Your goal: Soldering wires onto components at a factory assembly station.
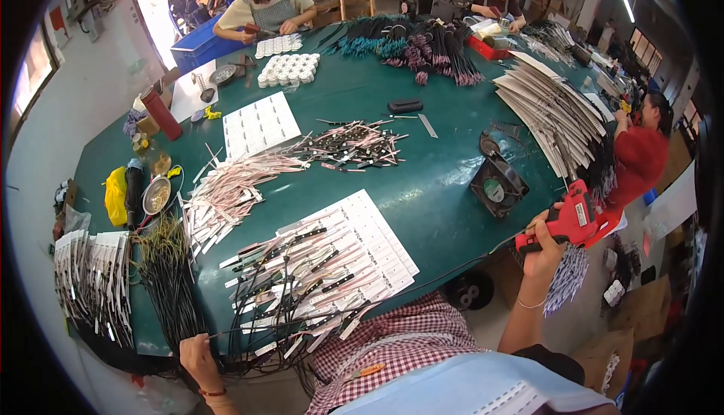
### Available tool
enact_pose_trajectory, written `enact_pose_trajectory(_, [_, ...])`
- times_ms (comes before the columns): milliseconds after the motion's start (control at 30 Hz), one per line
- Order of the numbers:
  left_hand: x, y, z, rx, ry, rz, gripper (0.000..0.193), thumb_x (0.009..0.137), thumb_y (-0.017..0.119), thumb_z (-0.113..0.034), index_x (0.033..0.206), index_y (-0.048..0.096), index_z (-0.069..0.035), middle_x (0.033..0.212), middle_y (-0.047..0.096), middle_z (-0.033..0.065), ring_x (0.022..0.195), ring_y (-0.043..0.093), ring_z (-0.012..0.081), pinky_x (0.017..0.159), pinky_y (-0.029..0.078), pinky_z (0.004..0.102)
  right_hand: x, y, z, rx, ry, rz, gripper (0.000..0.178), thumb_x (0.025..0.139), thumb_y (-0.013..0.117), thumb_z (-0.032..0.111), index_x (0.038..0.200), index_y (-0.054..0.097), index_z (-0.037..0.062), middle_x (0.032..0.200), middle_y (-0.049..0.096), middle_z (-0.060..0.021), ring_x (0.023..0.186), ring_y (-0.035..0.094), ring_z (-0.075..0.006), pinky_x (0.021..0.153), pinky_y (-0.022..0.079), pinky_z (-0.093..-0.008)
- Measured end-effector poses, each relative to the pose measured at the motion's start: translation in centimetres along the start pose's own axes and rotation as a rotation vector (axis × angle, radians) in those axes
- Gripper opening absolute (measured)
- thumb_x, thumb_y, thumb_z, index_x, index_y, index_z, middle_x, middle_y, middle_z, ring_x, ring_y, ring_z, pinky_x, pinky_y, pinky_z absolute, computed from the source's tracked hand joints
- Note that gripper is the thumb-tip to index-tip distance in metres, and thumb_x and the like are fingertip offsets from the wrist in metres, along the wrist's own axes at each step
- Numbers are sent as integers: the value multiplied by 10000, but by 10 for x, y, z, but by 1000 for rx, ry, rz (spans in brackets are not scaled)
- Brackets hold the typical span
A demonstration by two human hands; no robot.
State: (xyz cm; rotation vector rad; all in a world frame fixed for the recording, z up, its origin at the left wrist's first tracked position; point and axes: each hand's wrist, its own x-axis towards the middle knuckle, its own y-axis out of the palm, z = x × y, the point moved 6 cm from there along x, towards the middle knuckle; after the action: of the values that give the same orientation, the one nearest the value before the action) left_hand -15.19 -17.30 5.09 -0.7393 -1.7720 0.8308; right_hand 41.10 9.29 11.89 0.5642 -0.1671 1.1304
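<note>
My right hand (544, 253) is wrapped round the handle of a red gun-shaped tool (571, 219) with a long thin tip, held up off the table's right edge. From the tool a thin black cord (422, 285) runs across the front of the table to my left hand (197, 358), whose closed fingers appear to pinch it. Beside that hand lies a bundle of black wires (170, 287) with yellowish ends. Between my hands, light strips with black wires (302, 275) lie across white printed sheets (377, 241).
Loose pink-and-white strips (226, 192) spread over the green table (422, 181). A black fan (498, 185) stands near the right edge, a red cylinder (161, 113) at the left. White strips (539, 106) fan out at the right. Several people work around the table.
</note>
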Motion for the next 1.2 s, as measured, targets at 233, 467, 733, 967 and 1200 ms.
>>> enact_pose_trajectory(233, [-8, -7, 5, 0, -47, 6, 61, 834, 541, -49, 845, 576, 0, 744, 567, 124, 712, 536, 290, 625, 420, 370, 7, -13, -6, 26, 8, 13, 456, 751, 605, -50, 1160, 420, 31, 788, 527, -67, 666, 511, -141, 644, 446, -258])
enact_pose_trajectory(467, [-17, -10, 4, 7, -47, -17, 61, 840, 546, -62, 839, 572, -8, 743, 566, 114, 717, 537, 282, 635, 424, 368, 14, -18, -8, 50, 14, -17, 456, 756, 618, -39, 1159, 418, 33, 783, 522, -65, 661, 509, -145, 639, 442, -258])
enact_pose_trajectory(733, [-24, -22, -5, 76, -30, 4, 47, 831, 548, -60, 817, 568, -21, 731, 561, 110, 698, 529, 286, 642, 420, 367, 13, -25, -11, 106, 39, 13, 459, 757, 622, -39, 1162, 417, 33, 815, 521, -67, 669, 508, -143, 640, 446, -259])
enact_pose_trajectory(967, [-72, -42, 5, 79, -218, -87, 59, 845, 536, -15, 867, 591, -12, 770, 577, 121, 736, 552, 284, 655, 445, 376, 6, -12, -20, 110, 122, 114, 479, 758, 629, -34, 1176, 408, 43, 808, 515, -61, 673, 505, -143, 635, 446, -258])
enact_pose_trajectory(1200, [-162, -32, 16, 197, -447, 180, 102, 859, 516, -44, 919, 595, -18, 872, 612, 143, 782, 558, 319, 749, 437, 380, -33, 31, -34, 283, 311, 353, 500, 747, 624, -35, 1183, 395, 51, 790, 498, -64, 638, 470, -145, 593, 424, -251])
